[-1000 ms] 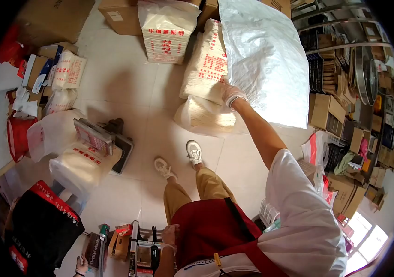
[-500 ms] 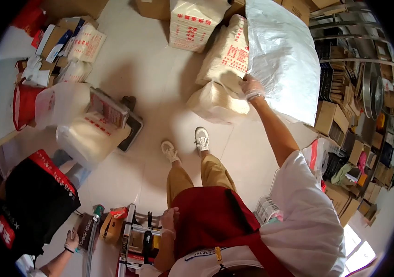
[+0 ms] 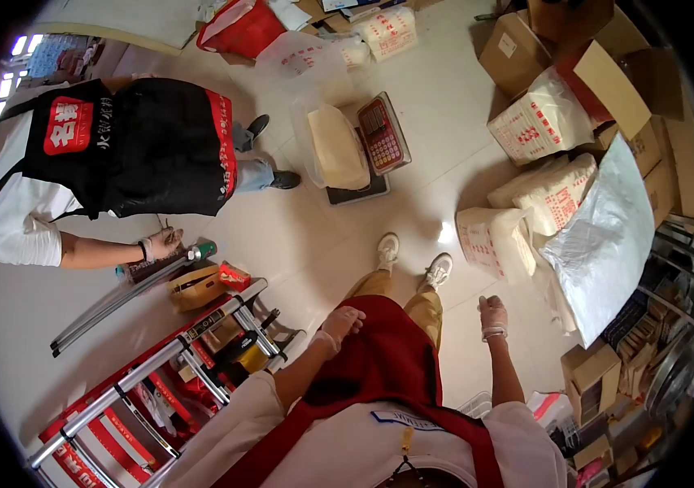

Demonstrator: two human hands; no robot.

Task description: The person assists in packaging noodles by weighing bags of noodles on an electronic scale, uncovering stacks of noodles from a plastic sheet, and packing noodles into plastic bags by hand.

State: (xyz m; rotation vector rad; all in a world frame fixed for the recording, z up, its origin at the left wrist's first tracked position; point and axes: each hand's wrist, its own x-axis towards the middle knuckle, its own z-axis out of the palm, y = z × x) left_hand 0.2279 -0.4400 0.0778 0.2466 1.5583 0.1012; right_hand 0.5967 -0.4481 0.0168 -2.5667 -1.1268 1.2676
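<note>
My left hand (image 3: pixel 342 325), in what looks like a thin clear glove, hovers by the upper edge of the red apron (image 3: pixel 379 350). Its fingers are loosely bent, apart from each other, and hold nothing I can see. Over the floor to the right, my right hand (image 3: pixel 492 316) is closed with nothing visible in it. Beyond it stand a clear-wrapped pale package (image 3: pixel 493 242) with red print and a second printed package (image 3: pixel 554 195). A large silvery-white sheet or bag (image 3: pixel 607 244) leans beside them, apart from my hand.
A folded aluminium ladder (image 3: pixel 135 378) lies at the lower left. A co-worker in a black apron (image 3: pixel 152 146) stands at left, one hand (image 3: pixel 164 242) low. Ahead, a floor scale (image 3: pixel 383 134) carries a wrapped pale block (image 3: pixel 335 150). Cardboard boxes (image 3: pixel 517 53) fill the upper right.
My right hand has let go of the silvery-white sheet and drawn back toward me. My view has swung left, bringing the co-worker and ladder further into sight.
</note>
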